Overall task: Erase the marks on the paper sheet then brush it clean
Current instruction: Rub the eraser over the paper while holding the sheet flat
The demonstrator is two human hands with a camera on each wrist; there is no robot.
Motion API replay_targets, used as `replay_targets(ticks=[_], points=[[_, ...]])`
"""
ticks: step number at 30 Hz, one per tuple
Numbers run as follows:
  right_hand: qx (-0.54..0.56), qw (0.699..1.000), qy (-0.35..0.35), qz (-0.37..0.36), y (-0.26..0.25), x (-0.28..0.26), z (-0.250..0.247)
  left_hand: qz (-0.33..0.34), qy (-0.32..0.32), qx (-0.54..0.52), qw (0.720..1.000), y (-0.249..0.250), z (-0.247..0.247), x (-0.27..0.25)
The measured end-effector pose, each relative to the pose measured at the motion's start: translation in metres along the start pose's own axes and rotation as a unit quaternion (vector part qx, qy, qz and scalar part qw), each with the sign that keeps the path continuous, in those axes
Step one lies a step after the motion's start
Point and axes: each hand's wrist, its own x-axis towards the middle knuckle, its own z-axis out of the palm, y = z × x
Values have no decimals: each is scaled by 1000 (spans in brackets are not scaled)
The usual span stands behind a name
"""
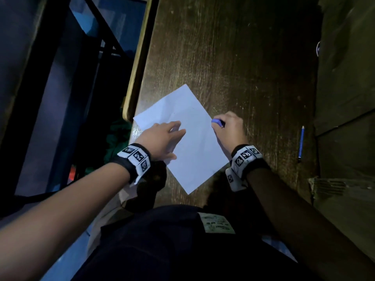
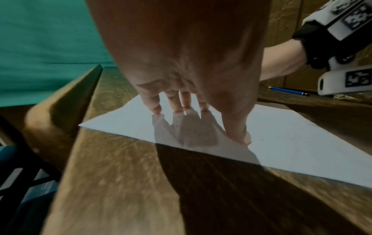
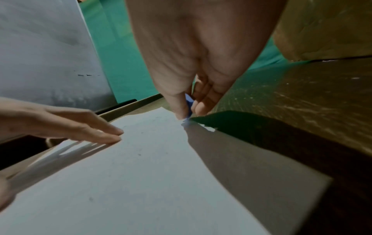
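Head view: paper (image 1: pixel 188 138) pinned flat by open-fingered left hand (image 1: pixel 162 138); eraser (image 1: pixel 218 123) pinched in right hand (image 1: pixel 230 128) at paper edge. Faint specks possibly left; erasing judged near done, brushing not yet done.

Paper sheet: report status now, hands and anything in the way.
Left hand flat on paper sheet, fingers straight. Right hand pinches blue eraser at sheet's right edge. Faint specks remain on sheet. Blue pencil lies apart on table; nothing blocking.
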Motion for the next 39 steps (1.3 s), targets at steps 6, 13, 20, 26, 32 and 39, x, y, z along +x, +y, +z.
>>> replay_targets(ticks=[6,13,20,26,32,39], points=[[25,998,-59,-29,-5,-49,24,-33,41,9,999,8,15,-23],[36,998,-48,-11,5,-49,26,-53,71,25,996,29,28,-32],[51,998,-29,-15,-9,-24,30,7,-34,43,998,34,7,3],[-3,974,-175,-145,-19,-83,44,-3,-48,46,998,32,14,4],[-9,996,-51,-71,-9,-21,32,-11,-69,55,996,35,12,6],[-3,969,-170,-179,-14,-81,38,-17,-67,31,997,35,10,7]])
